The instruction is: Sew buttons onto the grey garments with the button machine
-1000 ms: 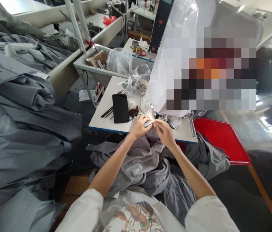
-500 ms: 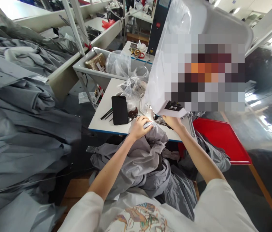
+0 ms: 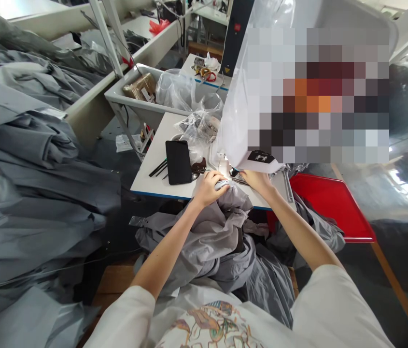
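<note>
My left hand [image 3: 209, 188] is closed on the edge of a grey garment [image 3: 207, 246], just below the lit working spot of a white machine [image 3: 232, 140]. The garment hangs from the table's front edge down over my lap in loose folds. My right hand [image 3: 258, 182] is beneath the machine's head, its fingers bent together beside a small dark part. Its fingertips are partly hidden, and what they hold cannot be made out. A black phone or tablet [image 3: 178, 162] lies on the white table [image 3: 146, 176] left of my left hand.
Clear plastic bags [image 3: 198, 140] lie behind the phone. A grey trough [image 3: 115, 92] holds a brown-wrapped package [image 3: 140, 88]. Large piles of grey fabric [image 3: 40, 193] fill the left side. At right is a red tray-like surface [image 3: 334, 208]. Red-handled scissors [image 3: 209, 76] lie farther back.
The view has tilted slightly, so the table and machine sit a little higher. My right hand has shifted slightly left under the machine head. My left hand keeps its hold on the garment.
</note>
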Demonstrator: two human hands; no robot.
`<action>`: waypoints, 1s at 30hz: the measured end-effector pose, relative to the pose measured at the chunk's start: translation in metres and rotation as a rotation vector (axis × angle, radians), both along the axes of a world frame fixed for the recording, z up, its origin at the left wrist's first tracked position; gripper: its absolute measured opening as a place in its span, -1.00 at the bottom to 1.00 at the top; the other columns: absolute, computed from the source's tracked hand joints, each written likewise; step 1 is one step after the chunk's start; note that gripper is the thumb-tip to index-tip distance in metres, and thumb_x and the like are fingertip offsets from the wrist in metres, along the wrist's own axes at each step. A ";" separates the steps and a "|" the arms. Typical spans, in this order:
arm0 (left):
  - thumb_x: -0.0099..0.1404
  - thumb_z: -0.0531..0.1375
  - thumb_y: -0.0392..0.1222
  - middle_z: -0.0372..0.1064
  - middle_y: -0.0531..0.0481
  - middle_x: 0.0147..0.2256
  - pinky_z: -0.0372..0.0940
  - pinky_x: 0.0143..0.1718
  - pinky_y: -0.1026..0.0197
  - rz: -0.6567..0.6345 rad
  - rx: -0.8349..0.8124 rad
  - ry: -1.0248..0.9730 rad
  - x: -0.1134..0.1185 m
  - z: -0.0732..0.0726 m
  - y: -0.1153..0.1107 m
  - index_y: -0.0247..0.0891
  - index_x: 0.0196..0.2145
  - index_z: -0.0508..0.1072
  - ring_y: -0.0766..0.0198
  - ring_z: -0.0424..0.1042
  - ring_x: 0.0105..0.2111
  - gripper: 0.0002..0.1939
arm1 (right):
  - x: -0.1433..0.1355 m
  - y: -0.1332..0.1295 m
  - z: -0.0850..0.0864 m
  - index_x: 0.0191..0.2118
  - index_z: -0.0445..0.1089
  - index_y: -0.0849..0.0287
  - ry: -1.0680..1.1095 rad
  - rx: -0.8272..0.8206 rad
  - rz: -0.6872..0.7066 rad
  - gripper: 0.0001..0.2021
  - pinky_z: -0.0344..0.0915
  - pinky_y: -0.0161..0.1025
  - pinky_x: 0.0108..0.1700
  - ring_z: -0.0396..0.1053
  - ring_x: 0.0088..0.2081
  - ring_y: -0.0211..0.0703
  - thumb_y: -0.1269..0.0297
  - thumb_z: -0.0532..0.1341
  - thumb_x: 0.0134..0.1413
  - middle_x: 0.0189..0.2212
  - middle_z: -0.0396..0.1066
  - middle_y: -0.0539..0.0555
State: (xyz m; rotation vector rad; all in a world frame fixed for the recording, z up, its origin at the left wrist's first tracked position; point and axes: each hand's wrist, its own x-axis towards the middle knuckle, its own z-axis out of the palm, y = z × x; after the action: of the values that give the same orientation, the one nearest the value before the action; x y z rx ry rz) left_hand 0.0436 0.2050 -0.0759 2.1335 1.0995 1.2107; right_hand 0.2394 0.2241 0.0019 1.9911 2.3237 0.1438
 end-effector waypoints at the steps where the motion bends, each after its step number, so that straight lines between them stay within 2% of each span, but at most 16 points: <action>1: 0.21 0.26 -0.15 0.37 -0.01 -0.16 0.19 0.03 0.10 0.000 0.002 -0.001 0.000 0.000 0.000 -0.18 -0.23 0.44 0.18 0.29 -0.09 -0.84 | 0.001 0.000 -0.002 -0.10 0.46 0.22 0.003 0.033 -0.005 -0.73 0.20 -0.18 -0.12 0.36 -0.09 0.08 0.28 0.08 0.20 -0.17 0.47 0.23; 6: 0.21 0.26 -0.15 0.37 -0.01 -0.16 0.20 0.03 0.11 0.000 0.008 0.002 0.000 0.000 0.000 -0.19 -0.23 0.44 0.19 0.29 -0.09 -0.84 | 0.006 0.002 -0.009 -0.24 0.49 0.19 0.085 0.125 0.035 -0.82 0.19 -0.24 -0.19 0.38 -0.20 0.00 0.33 0.17 0.09 -0.32 0.49 0.18; 10: 0.22 0.25 -0.14 0.36 -0.02 -0.16 0.20 0.03 0.11 0.005 0.002 0.020 0.000 0.001 0.000 -0.18 -0.23 0.44 0.18 0.29 -0.09 -0.84 | 0.009 0.005 -0.015 -0.28 0.49 0.20 0.153 0.171 0.036 -0.84 0.18 -0.25 -0.21 0.37 -0.23 -0.03 0.34 0.16 0.07 -0.34 0.49 0.18; 15: 0.21 0.26 -0.14 0.37 0.00 -0.17 0.19 0.03 0.15 0.006 0.017 0.023 0.000 0.000 0.000 -0.19 -0.23 0.43 0.22 0.29 -0.10 -0.83 | 0.018 0.004 -0.023 -0.42 0.46 0.19 0.300 0.162 -0.041 -0.81 0.18 -0.26 -0.28 0.35 -0.36 -0.08 0.19 0.20 0.05 -0.48 0.44 0.10; 17: 0.21 0.26 -0.14 0.37 0.00 -0.16 0.18 0.04 0.14 0.004 0.007 0.018 0.000 0.000 0.000 -0.19 -0.23 0.43 0.22 0.28 -0.09 -0.83 | 0.021 0.003 -0.023 -0.43 0.45 0.19 0.397 0.149 -0.083 -0.79 0.21 -0.24 -0.26 0.37 -0.34 -0.06 0.15 0.22 0.02 -0.45 0.46 0.09; 20: 0.21 0.25 -0.14 0.37 -0.01 -0.16 0.18 0.04 0.12 0.003 -0.010 0.011 0.000 0.001 0.000 -0.19 -0.23 0.44 0.20 0.29 -0.09 -0.84 | 0.023 0.001 -0.019 -0.31 0.47 0.20 0.579 0.169 -0.094 -0.79 0.26 -0.18 -0.20 0.40 -0.21 0.01 0.17 0.21 0.01 -0.28 0.49 0.14; 22: 0.22 0.25 -0.14 0.36 -0.01 -0.16 0.19 0.04 0.11 0.003 -0.016 0.011 0.000 0.002 -0.001 -0.18 -0.23 0.44 0.19 0.29 -0.09 -0.84 | 0.023 -0.002 -0.015 -0.27 0.48 0.22 0.725 0.173 -0.101 -0.77 0.28 -0.16 -0.16 0.40 -0.17 0.04 0.19 0.21 0.00 -0.25 0.49 0.15; 24: 0.21 0.25 -0.14 0.36 -0.01 -0.15 0.19 0.04 0.11 0.002 -0.019 0.012 0.000 0.002 -0.001 -0.18 -0.23 0.44 0.19 0.29 -0.08 -0.84 | 0.020 -0.008 -0.012 -0.31 0.49 0.23 0.898 0.140 -0.125 -0.76 0.31 -0.16 -0.18 0.42 -0.20 0.02 0.17 0.25 -0.05 -0.30 0.50 0.13; 27: 0.21 0.26 -0.14 0.36 -0.02 -0.16 0.19 0.04 0.11 -0.003 -0.013 0.013 0.000 0.001 -0.001 -0.18 -0.22 0.44 0.19 0.29 -0.08 -0.82 | 0.013 -0.023 -0.009 -0.35 0.51 0.24 1.183 -0.001 -0.189 -0.72 0.35 -0.20 -0.25 0.42 -0.32 -0.08 0.11 0.30 -0.11 -0.38 0.50 0.10; 30: 0.22 0.25 -0.13 0.36 -0.01 -0.15 0.19 0.04 0.11 -0.005 -0.004 0.009 0.000 0.000 0.000 -0.18 -0.22 0.44 0.19 0.29 -0.08 -0.83 | 0.002 -0.038 -0.007 -0.28 0.54 0.22 1.308 -0.127 -0.190 -0.67 0.36 -0.23 -0.25 0.41 -0.35 -0.16 0.06 0.30 -0.11 -0.35 0.51 0.10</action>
State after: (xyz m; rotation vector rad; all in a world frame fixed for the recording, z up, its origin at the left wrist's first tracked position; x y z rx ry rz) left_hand 0.0433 0.2049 -0.0755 2.1391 1.0993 1.1970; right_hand 0.2412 0.1864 -0.0052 2.5796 2.4166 -1.7307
